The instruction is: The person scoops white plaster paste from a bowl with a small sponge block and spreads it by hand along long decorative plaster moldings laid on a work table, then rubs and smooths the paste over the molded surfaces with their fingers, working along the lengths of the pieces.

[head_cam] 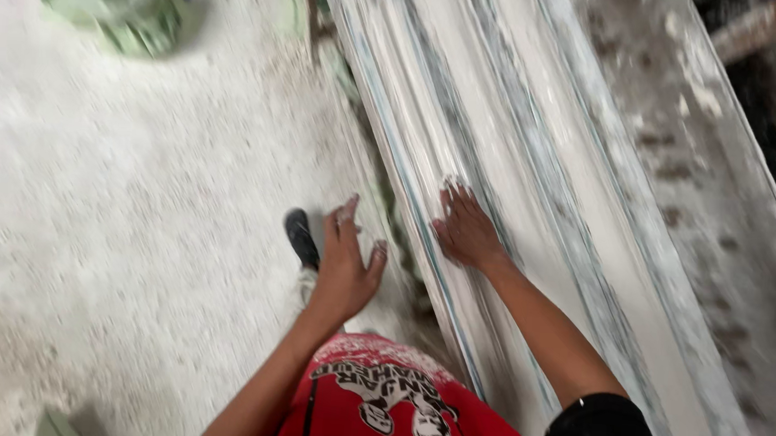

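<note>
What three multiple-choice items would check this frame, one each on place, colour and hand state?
1. Where does the right hand rest?
A. On the long white moulding
B. On the floor
C. On the green bundle

2. What colour is the shirt?
A. Blue
B. Red
C. Yellow

3. How is the left hand?
A. Closed on a tool
B. Flat on the moulding
C. Open and empty in the air

Answers:
1. A, the palm and fingers lie flat on the moulding, which runs up and away along the right side.
2. B, the shirt is red with a black and white print.
3. C, the fingers are spread with nothing in them, above the dusty floor near the dark shoe.
</note>
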